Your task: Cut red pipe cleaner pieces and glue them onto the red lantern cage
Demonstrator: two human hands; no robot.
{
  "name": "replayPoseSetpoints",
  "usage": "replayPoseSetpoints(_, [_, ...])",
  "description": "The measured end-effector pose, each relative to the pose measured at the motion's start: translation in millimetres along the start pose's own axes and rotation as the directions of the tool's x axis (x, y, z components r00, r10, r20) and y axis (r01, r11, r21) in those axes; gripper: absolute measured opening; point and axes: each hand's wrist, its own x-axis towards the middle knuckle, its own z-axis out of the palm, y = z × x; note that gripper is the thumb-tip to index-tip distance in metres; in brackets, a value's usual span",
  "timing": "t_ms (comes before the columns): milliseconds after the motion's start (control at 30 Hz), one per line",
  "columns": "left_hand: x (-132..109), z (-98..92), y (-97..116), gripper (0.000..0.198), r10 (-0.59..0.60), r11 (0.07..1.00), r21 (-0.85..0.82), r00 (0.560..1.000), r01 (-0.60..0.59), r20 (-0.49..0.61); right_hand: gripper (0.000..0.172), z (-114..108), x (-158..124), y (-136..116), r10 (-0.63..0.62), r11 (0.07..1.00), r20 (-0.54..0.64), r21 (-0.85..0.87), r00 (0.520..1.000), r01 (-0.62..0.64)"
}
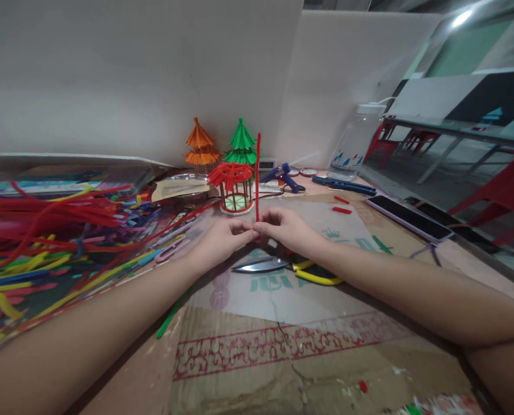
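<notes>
My left hand (224,237) and my right hand (285,227) meet at the middle of the table, fingers pinched on the lower end of a red pipe cleaner (257,173) that stands upright between them. Just behind it sits a small pavilion model with a red roof (233,185). Yellow-handled scissors (282,267) lie on the cardboard under my right wrist.
A heap of coloured pipe cleaners (57,230) fills the left side. Orange (201,147) and green (241,144) pavilion models stand at the back wall. A blue glue gun (285,177), a water bottle (354,144), blue pliers (345,185), short red pieces (341,210) and a phone (408,218) lie to the right.
</notes>
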Motion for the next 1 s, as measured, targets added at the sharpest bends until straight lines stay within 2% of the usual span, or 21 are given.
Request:
replayPoseSetpoints(200, [0.4, -0.1, 2.6, 0.028, -0.014, 0.999, -0.039, 1.000, 0.015, 0.007, 0.016, -1.9, 0.8, 2.7, 0.014, 1.000, -0.017, -0.011, 1.000, -0.015])
replayPoseSetpoints(500, [-1.1, 1.2, 7.7, 0.023, -0.057, 0.996, -0.066, 0.998, 0.055, -0.028, 0.015, -1.8, 2.2, 6.4, -0.014, 1.000, -0.029, 0.006, 0.999, 0.014])
replayPoseSetpoints(733, [0.3, -1.1, 0.4, 0.029, -0.012, 0.999, -0.039, 0.999, 0.014, 0.037, 0.017, -1.3, 1.4, 4.4, -0.004, 1.000, -0.019, -0.007, 1.000, 0.004])
replayPoseSetpoints(1000, [0.3, 2.2, 1.4, 0.022, -0.013, 0.999, -0.038, 1.000, 0.013, -0.001, 0.017, -0.3, 2.8, 7.9, -0.056, 0.998, 0.010, 0.027, 0.998, 0.056])
